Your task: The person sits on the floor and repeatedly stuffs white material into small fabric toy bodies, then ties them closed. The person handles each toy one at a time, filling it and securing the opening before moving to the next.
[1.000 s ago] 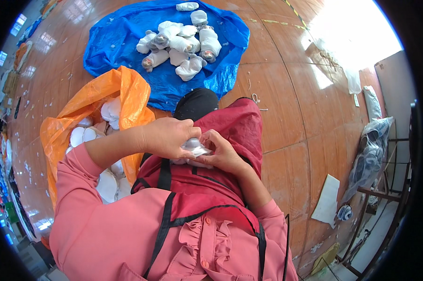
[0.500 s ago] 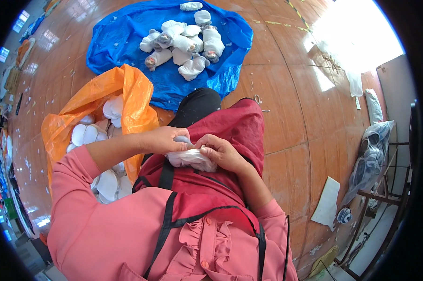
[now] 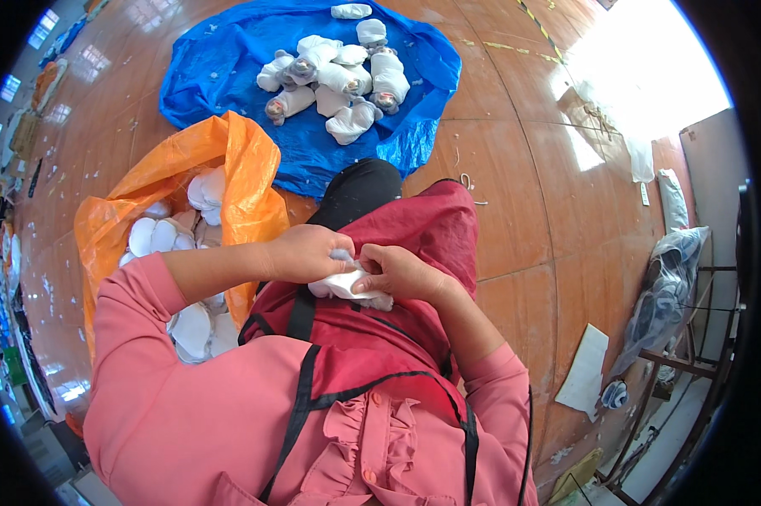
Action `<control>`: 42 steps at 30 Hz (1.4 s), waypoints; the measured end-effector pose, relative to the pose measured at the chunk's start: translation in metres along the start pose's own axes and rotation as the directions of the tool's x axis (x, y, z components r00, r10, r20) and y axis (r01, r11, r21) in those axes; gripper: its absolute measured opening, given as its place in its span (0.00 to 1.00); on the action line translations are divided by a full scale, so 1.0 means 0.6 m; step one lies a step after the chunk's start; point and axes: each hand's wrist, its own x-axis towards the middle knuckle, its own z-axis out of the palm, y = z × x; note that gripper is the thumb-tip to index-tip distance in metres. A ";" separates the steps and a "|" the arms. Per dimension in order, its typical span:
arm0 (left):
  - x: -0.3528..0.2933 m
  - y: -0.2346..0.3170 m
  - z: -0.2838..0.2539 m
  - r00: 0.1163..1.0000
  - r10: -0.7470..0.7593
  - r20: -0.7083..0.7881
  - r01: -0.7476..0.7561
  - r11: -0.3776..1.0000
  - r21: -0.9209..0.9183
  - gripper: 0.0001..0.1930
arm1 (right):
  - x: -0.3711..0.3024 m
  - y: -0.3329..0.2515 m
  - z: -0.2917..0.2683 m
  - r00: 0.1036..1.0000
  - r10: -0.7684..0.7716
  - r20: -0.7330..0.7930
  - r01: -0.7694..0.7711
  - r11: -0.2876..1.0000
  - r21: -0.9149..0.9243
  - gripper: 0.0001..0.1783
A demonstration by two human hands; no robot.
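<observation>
Over my lap, both hands grip a soft white fabric piece (image 3: 340,287) with grey fuzzy bits at its ends. My left hand (image 3: 307,254) is closed on its upper left part, where a bit of grey pokes out by the fingers. With thumb and bent fingers, my right hand (image 3: 397,271) pinches its right side. Whether it is a sleeve or a stuffed piece, I cannot tell. Beyond my knees, several similar white bundles with grey ends (image 3: 338,78) lie heaped on a blue plastic sheet (image 3: 216,84).
An orange plastic sack (image 3: 250,160) stands open at my left, holding white rounded fabric pieces (image 3: 193,329). To the right are a white sheet (image 3: 583,371), a metal rack (image 3: 680,363) and a clear plastic bag (image 3: 663,282) with dark contents. A string (image 3: 466,181) lies on the tiled floor.
My right hand has shifted its hold and lies further over the piece. The white fabric looks smoother and more drawn out, with grey fuzz showing at its lower right.
</observation>
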 end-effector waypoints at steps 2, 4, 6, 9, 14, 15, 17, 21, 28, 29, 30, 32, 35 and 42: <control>0.000 0.005 0.000 0.994 0.073 -0.077 -0.065 0.993 0.096 0.14 | -0.003 0.000 -0.006 0.999 -0.035 0.021 0.035 0.999 -0.023 0.22; 0.003 0.005 0.005 0.965 0.206 -0.159 -0.172 0.964 0.204 0.12 | -0.005 -0.003 -0.013 0.997 -0.059 0.042 0.063 0.994 -0.086 0.21; 0.013 0.000 0.007 0.930 0.315 -0.189 -0.262 0.930 0.258 0.11 | -0.004 -0.007 -0.020 0.995 -0.083 0.063 0.094 0.979 -0.184 0.21; 0.020 0.002 0.006 0.872 0.418 -0.254 -0.341 0.892 0.297 0.10 | -0.010 -0.003 -0.033 0.989 -0.119 0.089 0.135 0.969 -0.205 0.18; 0.041 -0.005 0.002 0.858 0.342 -0.384 -0.269 0.935 0.231 0.11 | -0.014 0.010 -0.029 0.958 -0.270 -0.099 0.251 0.954 -0.166 0.15; 0.046 -0.009 -0.002 0.872 0.275 -0.404 -0.217 0.959 0.184 0.11 | -0.009 0.009 -0.029 0.940 -0.303 -0.156 0.274 0.944 -0.182 0.14; 0.057 -0.015 -0.007 0.890 0.138 -0.434 -0.112 0.990 0.084 0.13 | -0.001 0.006 -0.022 0.917 -0.307 -0.254 0.252 0.941 -0.227 0.13; 0.093 -0.046 0.008 0.887 -0.006 -0.463 -0.043 0.995 -0.095 0.14 | 0.013 0.016 -0.011 0.926 -0.210 -0.315 0.111 0.946 -0.304 0.15; 0.128 -0.098 0.044 0.911 -0.257 -0.322 0.066 0.863 -0.500 0.15 | 0.015 0.048 0.012 0.917 -0.255 -0.306 0.126 0.915 -0.383 0.17; 0.134 -0.104 0.047 0.920 -0.282 -0.271 0.078 0.811 -0.579 0.15 | 0.012 0.051 0.012 0.923 -0.244 -0.298 0.117 0.914 -0.388 0.17; 0.137 -0.109 0.048 0.928 -0.304 -0.216 0.094 0.752 -0.653 0.15 | 0.011 0.047 0.012 0.929 -0.234 -0.287 0.109 0.913 -0.392 0.16; 0.142 -0.115 0.051 0.925 -0.356 -0.134 0.155 0.674 -0.722 0.15 | 0.008 0.047 0.014 0.935 -0.221 -0.278 0.101 0.915 -0.390 0.16; 0.149 -0.118 0.052 0.904 -0.423 -0.058 0.238 0.611 -0.755 0.15 | 0.001 0.056 0.024 0.937 -0.201 -0.287 0.086 0.926 -0.368 0.16; 0.161 -0.143 0.081 0.929 -0.365 -0.054 0.133 0.467 -0.874 0.16 | -0.012 0.060 0.046 0.929 -0.148 -0.340 0.057 0.963 -0.263 0.16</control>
